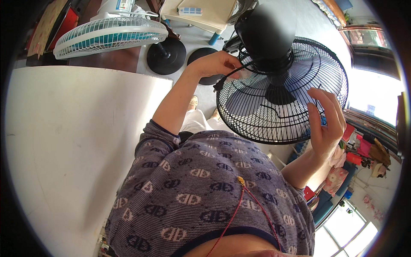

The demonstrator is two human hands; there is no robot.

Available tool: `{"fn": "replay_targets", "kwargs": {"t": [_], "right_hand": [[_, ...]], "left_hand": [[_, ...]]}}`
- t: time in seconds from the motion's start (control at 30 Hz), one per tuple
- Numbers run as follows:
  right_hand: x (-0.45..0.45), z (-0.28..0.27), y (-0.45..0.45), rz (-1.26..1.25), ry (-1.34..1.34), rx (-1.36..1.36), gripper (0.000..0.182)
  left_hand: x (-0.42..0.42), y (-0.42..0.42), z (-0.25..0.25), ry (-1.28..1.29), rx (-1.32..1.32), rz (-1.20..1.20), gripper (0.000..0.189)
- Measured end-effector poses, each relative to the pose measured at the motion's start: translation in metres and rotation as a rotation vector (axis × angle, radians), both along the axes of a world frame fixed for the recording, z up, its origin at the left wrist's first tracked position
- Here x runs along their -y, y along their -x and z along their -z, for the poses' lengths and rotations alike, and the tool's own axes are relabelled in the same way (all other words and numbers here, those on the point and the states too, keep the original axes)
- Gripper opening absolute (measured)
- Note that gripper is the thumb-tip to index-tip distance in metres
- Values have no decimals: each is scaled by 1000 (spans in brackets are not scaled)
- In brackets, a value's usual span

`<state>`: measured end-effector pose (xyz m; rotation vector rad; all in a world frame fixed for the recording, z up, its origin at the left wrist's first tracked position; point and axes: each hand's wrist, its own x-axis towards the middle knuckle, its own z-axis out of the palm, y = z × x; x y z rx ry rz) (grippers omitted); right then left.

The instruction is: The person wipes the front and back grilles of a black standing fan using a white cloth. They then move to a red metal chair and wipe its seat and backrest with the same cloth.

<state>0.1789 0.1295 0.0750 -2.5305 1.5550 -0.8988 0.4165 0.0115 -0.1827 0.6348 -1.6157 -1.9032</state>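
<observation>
Before me stands a black fan with its face tilted away, so its dark motor housing (268, 35) and rear wire grille (257, 123) show. Translucent bluish blades (244, 101) are visible through the wires. My left hand (221, 66) is curled at the grille beside the housing, fingers partly hidden. Something pale lies by its fingertips, too unclear to name. Across those fingers runs a black power cord with its plug (219, 84) hanging down. My right hand (327, 120) is at the grille's right side, thumb and fingers apart, holding nothing visible.
A white fan with teal blades (110, 37) is at the upper left. Round black bases (166, 56) rest on the floor. A cream-topped stool (205, 22) holds a remote control (190, 11). A white panel (70, 135) stands left; cloths and household items (362, 151) crowd the right.
</observation>
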Motion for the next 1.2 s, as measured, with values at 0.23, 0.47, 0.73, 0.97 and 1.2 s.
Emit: {"fn": "replay_targets", "kwargs": {"t": [0.23, 0.47, 0.73, 0.97, 1.2], "right_hand": [[2, 5, 3, 40, 12, -34, 22], [2, 1, 3, -23, -33, -57, 25], [2, 3, 0, 19, 8, -8, 21], [3, 6, 1, 10, 22, -3, 20], [7, 2, 2, -7, 25, -31, 19]], "left_hand": [[10, 46, 47, 99, 100, -404, 21], [47, 73, 111, 126, -77, -568, 26], [1, 30, 117, -140, 292, -492, 13], [-9, 27, 112, -191, 262, -525, 21], [24, 34, 54, -101, 37, -398, 25]]}}
